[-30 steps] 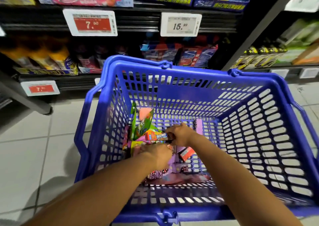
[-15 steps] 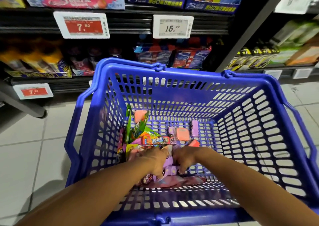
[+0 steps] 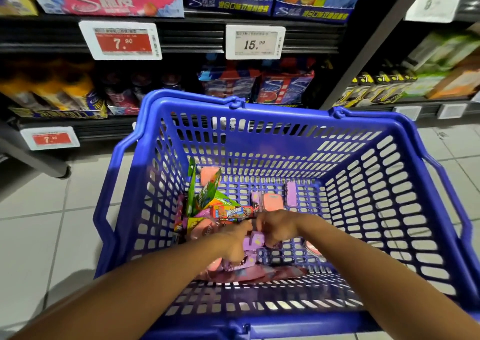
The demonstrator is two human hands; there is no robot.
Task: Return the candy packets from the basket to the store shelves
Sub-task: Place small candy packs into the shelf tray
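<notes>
A second ago the right hand (image 3: 276,226) reached toward the orange packet (image 3: 232,212) farther back in the blue basket (image 3: 389,183); now both hands meet over a small purple packet (image 3: 253,243) near the middle of the pile, the left hand (image 3: 233,243) curled against it and the right pinching its top edge. That suggests this packet is being picked next, though nothing has left the basket for the shelves (image 3: 181,38) yet.

Both hands reached into a blue basket (image 3: 389,209) of candy packets, seen from above.
A purple packet (image 3: 253,241) is gripped between the left hand (image 3: 233,243) and the right hand (image 3: 275,225), fingers curled on it; a red candy bar (image 3: 232,212) is seen just beyond them, beside a green packet (image 3: 205,194) leaning upright; shelves (image 3: 194,40) with price tags (image 3: 120,40) are seen behind the basket.
</notes>
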